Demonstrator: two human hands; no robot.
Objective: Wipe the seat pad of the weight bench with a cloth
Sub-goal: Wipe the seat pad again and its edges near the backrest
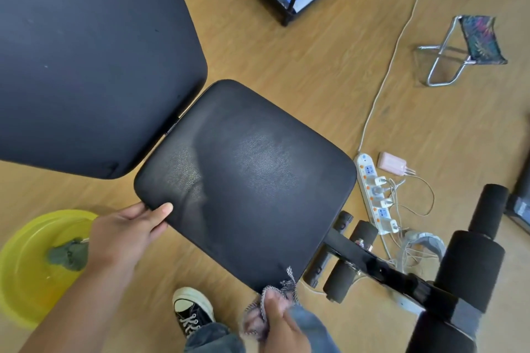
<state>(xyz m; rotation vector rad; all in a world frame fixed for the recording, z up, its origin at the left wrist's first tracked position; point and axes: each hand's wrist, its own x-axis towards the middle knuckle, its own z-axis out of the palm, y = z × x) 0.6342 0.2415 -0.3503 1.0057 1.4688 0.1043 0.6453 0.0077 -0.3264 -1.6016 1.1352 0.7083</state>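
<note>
The right hand (279, 321) is closed around a checked cloth (282, 289) at the near edge of the black seat pad (246, 178), whose left corner the left hand (126, 233) grips, thumb on top, beside a yellow basin (25, 266) on the floor.

The seat pad (246, 180) is black with a fine pebbled grain; the back pad (86, 51) is plain black. The cloth (272, 299) shows a small black-and-white check. The basin (20, 281) is yellow and holds a dull green rag (68, 253). The floor (315, 66) is light wood-grain. The power strip (372, 195) is white with orange dots. The sneaker (190, 312) is black with a white toe cap and laces. The folding stool (480, 40) has a multicoloured seat.
</note>
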